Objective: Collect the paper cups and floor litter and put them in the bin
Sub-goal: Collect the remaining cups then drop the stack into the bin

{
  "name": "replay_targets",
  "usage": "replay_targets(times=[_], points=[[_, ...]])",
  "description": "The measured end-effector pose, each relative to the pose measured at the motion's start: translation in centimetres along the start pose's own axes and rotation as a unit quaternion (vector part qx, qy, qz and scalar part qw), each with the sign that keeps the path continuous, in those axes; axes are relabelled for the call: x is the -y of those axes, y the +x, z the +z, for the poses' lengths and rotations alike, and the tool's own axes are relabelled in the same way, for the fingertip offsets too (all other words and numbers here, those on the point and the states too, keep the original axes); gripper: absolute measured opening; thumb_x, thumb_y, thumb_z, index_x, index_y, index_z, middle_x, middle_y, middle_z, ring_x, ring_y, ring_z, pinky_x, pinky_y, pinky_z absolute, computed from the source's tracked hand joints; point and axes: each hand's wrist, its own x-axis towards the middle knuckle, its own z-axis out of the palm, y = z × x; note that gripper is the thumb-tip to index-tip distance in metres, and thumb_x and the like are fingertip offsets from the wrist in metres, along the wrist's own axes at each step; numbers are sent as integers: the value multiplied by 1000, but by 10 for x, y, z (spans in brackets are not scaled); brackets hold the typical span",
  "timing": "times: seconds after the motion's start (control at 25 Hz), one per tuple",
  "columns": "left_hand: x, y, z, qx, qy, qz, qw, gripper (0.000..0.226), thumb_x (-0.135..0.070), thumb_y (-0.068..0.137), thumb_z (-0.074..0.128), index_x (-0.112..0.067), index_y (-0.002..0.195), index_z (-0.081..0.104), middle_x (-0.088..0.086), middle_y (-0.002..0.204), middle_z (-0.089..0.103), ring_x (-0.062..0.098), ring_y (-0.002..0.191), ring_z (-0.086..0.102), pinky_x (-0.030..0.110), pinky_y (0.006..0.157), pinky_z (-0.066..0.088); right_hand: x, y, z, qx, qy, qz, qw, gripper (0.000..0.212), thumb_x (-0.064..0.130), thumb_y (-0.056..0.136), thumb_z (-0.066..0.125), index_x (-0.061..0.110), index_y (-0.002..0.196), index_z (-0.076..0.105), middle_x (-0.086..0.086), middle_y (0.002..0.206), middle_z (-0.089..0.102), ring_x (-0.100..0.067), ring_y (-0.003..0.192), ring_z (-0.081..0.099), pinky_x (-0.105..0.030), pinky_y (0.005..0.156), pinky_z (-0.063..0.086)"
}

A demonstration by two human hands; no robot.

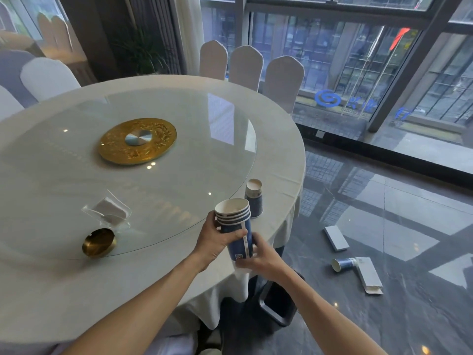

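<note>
Head view shows your left hand (216,239) and right hand (258,260) both closed around the nested cup stack (236,226), above the counter (153,278) edge and bin (277,307). You hold light, crushable paper: keep each grip gentle on the walls.

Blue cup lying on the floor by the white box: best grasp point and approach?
Grip the fallen cup across its blue side wall at mid-body, coming from above. It lies on its side, mouth pointing left, base end against the white box, so the rim and base are awkward and the near and far sides look clear.
</note>
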Motion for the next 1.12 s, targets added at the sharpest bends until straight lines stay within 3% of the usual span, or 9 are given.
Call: replay_targets(times=[0.24, 0.4, 0.52, 0.6, 0.68, 0.8, 0.92, 1.04, 1.12], points=[[3, 51, 10, -6, -7, 4, 1000, 79, -24, 69, 97, -19, 133, 52, -3, 123, 69, 12, 111, 68, 20, 81, 57, 9, 38, -22, 17, -44, 8, 999, 68, 37, 73, 86, 27, 131, 52, 6, 121, 68, -15, 107, 66, -41, 96, 57], [-1, 106, 8, -3, 0, 0, 1000, 83, -28, 70, 96, -21, 137, 48, -6, 126, 64, 15, 113, 65, 20, 79, 55, 26, 84, -52, 15, -138, -5, 990, 80, 39, 79, 84, 29, 148, 45, 3, 140, 57, -16, 124, 56, -36, 105, 48], [1, 145, -1, -24, -9, -12, 1000, 84, -25, 68, 97, -20, 136, 49, -4, 125, 66, 19, 113, 67, 24, 80, 55, 46, 121, -76, -59, -192, -45, 979, 64, 33, 89, 77, 19, 145, 50, -6, 137, 56, -20, 119, 55, -30, 99, 46], [5, 169, -8, -35, -4, -26, 999, 87, -25, 67, 98, -20, 138, 49, -1, 127, 66, 21, 114, 66, 28, 83, 55, 59, 147, -86, -146, -211, -64, 964, 62, 34, 91, 73, 23, 148, 50, -7, 146, 49, -25, 130, 49, -36, 107, 44], [8, 186, -12, -33, -1, -41, 999, 89, -24, 67, 98, -17, 141, 49, 1, 130, 66, 23, 116, 65, 30, 86, 55, 68, 169, -96, -177, -250, -58, 950, 72, 39, 90, 72, 31, 155, 41, -8, 162, 33, -30, 146, 33, -44, 117, 36], [12, 202, -15, -33, 8, -52, 998, 89, -26, 67, 98, -15, 141, 51, 2, 130, 67, 24, 117, 65, 34, 91, 56, 75, 194, -103, -104, -394, -43, 912, 90, 46, 88, 70, 41, 161, 17, -10, 172, -2, -35, 157, 2, -54, 124, 21], [16, 208, -14, -57, 28, -60, 996, 87, -29, 66, 98, -16, 139, 52, 1, 128, 67, 22, 115, 66, 34, 90, 56, 72, 216, -100, -52, -475, -58, 876, 107, 44, 86, 74, 39, 163, 0, -13, 168, -26, -39, 156, -17, -60, 125, 10], [18, 210, -15, -134, 47, -52, 988, 87, -34, 62, 98, -20, 135, 52, 1, 127, 67, 23, 115, 66, 43, 96, 57, 68, 234, -89, -9, -526, -60, 848, 113, 32, 84, 75, 37, 162, -7, -15, 166, -30, -41, 154, -23, -64, 122, 5], [19, 212, -15, -156, 41, -60, 985, 87, -33, 61, 99, -20, 134, 53, 1, 126, 67, 24, 115, 67, 45, 97, 56, 67, 239, -86, 30, -570, -59, 819, 106, 25, 88, 70, 35, 163, -3, -16, 167, -27, -43, 155, -20, -67, 122, 10]])
